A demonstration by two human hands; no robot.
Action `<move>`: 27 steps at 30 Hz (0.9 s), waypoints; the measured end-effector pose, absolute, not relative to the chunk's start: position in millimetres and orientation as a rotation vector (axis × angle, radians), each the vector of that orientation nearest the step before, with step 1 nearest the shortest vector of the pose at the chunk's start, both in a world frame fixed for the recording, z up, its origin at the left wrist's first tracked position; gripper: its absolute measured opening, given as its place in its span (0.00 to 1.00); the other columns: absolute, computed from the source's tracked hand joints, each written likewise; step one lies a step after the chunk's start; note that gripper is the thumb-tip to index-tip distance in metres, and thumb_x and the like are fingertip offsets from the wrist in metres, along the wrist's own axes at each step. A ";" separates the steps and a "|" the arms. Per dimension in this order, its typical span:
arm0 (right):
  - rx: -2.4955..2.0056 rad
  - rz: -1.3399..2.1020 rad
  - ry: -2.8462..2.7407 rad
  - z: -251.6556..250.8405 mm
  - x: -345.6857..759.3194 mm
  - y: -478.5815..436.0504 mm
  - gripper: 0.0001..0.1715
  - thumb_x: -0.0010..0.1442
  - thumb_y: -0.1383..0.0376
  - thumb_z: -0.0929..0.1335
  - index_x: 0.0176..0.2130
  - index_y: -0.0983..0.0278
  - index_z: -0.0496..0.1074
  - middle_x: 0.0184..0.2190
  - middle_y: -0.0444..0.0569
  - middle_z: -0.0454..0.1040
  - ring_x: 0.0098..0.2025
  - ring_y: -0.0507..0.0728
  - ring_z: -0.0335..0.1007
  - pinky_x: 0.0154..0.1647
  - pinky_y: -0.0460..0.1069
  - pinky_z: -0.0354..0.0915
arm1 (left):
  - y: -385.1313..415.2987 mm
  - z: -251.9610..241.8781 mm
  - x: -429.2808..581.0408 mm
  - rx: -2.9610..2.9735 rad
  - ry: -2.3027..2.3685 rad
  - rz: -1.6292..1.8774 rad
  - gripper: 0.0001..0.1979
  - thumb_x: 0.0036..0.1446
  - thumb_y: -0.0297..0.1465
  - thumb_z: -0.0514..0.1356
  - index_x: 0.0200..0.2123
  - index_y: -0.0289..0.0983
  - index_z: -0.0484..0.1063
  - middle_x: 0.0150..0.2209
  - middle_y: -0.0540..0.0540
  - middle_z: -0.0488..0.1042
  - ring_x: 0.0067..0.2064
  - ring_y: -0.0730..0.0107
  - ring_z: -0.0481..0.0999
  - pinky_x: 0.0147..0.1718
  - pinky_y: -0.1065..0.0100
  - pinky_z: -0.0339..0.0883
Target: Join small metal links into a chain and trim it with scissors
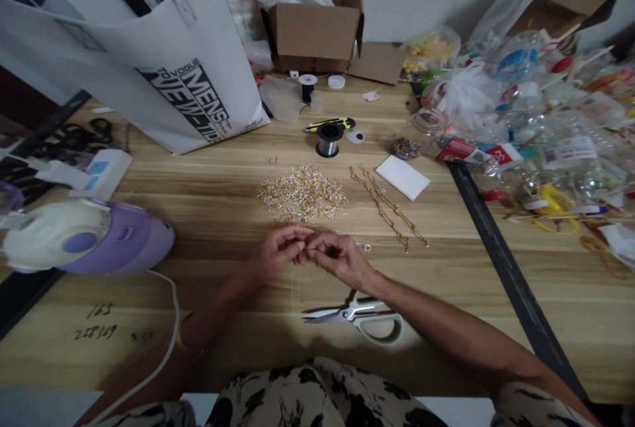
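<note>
My left hand and my right hand meet fingertip to fingertip just above the wooden table. Both pinch something tiny between them, too small to make out. Just beyond my hands lies a heap of small gold and silver findings. To its right stretch two gold chains. A pair of scissors with pale handles lies under my right forearm, blades pointing left.
A spool of wire, a yellow-black tool and a white pad lie beyond the heap. A large printed bag and a cardboard box stand at the back. A purple-white appliance sits left, cluttered bottles right.
</note>
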State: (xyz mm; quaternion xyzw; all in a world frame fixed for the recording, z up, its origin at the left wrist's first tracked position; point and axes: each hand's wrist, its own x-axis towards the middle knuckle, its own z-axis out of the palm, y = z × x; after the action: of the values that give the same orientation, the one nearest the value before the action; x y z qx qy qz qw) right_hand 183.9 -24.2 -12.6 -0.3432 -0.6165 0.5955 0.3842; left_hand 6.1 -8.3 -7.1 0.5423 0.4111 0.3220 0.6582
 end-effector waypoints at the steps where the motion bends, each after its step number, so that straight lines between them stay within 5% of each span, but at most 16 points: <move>1: -0.868 1.524 -1.574 -13.1 184.1 -24.3 0.11 0.60 0.60 0.66 0.31 0.66 0.70 0.28 0.47 0.73 0.30 0.51 0.67 0.32 0.46 0.61 | -8.5 -7.7 6.0 1.216 0.901 0.711 0.17 0.51 0.35 0.62 0.43 0.32 0.70 0.29 0.47 0.74 0.25 0.77 0.70 0.26 0.73 0.66; 9: -0.976 1.488 -1.613 -13.1 185.0 -25.6 0.13 0.60 0.58 0.66 0.33 0.65 0.70 0.25 0.46 0.73 0.25 0.50 0.64 0.27 0.45 0.59 | -9.2 -9.4 4.2 1.132 0.796 0.668 0.16 0.49 0.33 0.65 0.41 0.31 0.69 0.29 0.47 0.74 0.27 0.75 0.72 0.29 0.72 0.67; 14: -1.055 1.432 -1.556 -13.2 183.7 -25.0 0.15 0.57 0.55 0.68 0.31 0.65 0.69 0.18 0.40 0.63 0.20 0.48 0.55 0.22 0.44 0.52 | -8.8 -10.6 3.8 1.118 0.817 0.628 0.14 0.47 0.33 0.66 0.35 0.32 0.70 0.28 0.48 0.74 0.28 0.75 0.72 0.31 0.71 0.67; 27: -1.015 1.608 -1.469 -9.0 182.9 -24.4 0.17 0.58 0.52 0.67 0.33 0.64 0.64 0.19 0.39 0.62 0.19 0.47 0.55 0.19 0.42 0.53 | -7.2 -16.7 4.7 1.095 0.875 0.636 0.10 0.45 0.32 0.67 0.28 0.32 0.72 0.24 0.50 0.75 0.26 0.77 0.72 0.29 0.74 0.66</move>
State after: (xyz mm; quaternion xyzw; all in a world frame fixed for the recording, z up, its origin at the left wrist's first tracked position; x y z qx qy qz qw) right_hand 182.9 -24.4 -9.0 -0.3940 -0.5701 0.6240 0.3610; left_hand 4.7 -7.2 -16.7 0.4950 0.3954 0.2875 0.7183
